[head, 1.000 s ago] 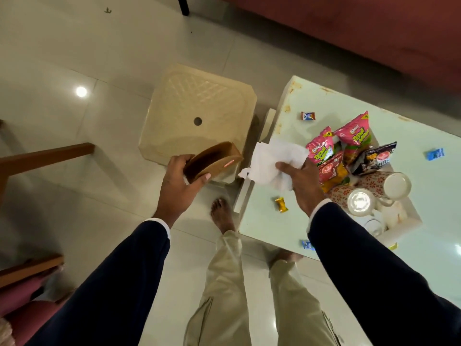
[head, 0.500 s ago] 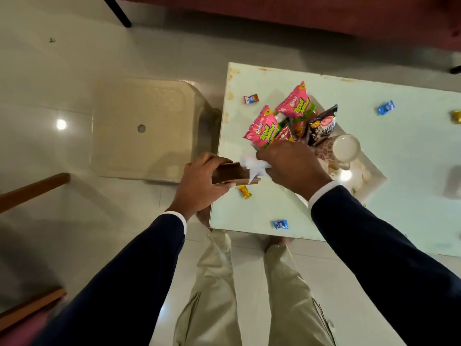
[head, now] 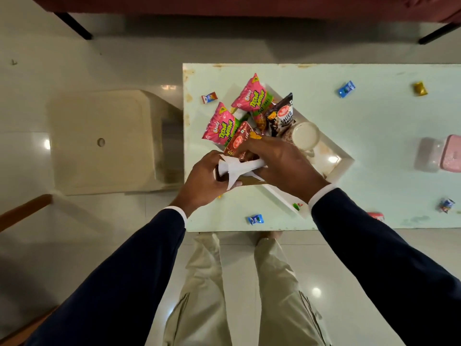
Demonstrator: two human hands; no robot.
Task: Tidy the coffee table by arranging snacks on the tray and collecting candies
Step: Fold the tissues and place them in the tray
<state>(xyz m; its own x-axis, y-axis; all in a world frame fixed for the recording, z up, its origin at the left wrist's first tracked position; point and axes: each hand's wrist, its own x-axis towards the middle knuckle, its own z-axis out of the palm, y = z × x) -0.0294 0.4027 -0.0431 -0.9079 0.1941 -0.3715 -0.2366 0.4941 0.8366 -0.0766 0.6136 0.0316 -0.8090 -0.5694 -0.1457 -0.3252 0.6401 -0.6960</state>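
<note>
Gripping a brown holder (head: 245, 181), the left hand (head: 205, 179) curls round it; the right hand (head: 282, 164) pinches white tissue (head: 237, 168) over the tray (head: 341, 166).

Both hands meet, left hand (head: 205, 176) and right hand (head: 279, 162) fingers curled, gripping.
</note>
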